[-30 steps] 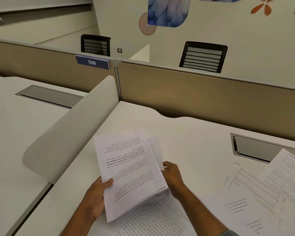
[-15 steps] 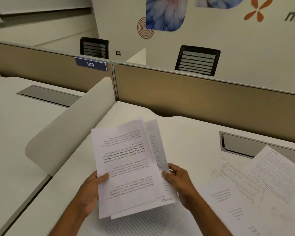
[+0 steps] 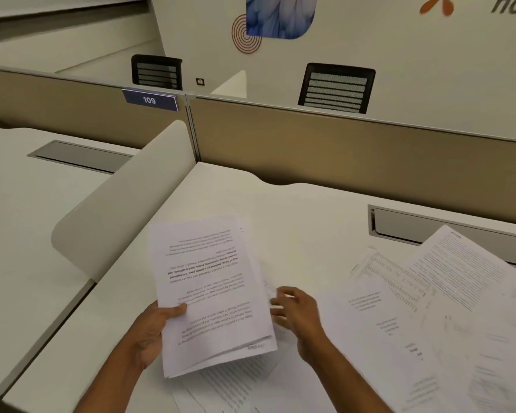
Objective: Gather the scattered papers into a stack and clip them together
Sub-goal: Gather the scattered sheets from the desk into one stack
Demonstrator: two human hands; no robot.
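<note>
Papers (image 3: 209, 293) gathered into a stack are held above the near part of the desk (image 3: 304, 222), with the left hand (image 3: 152, 329) gripping their left edge, thumb on top. The right hand (image 3: 298, 311) is blurred beside the stack's right edge, fingers loosely apart and grasping nothing. More loose sheets (image 3: 447, 293) lie scattered towards the desk's right edge.

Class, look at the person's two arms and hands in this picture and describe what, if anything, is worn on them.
Both forearms are bare as far as the frame shows: no sleeves are visible. The left hand and right hand wear no gloves, and no watch or bracelet shows on either wrist. The right hand is motion-blurred, so rings cannot be ruled out.
</note>
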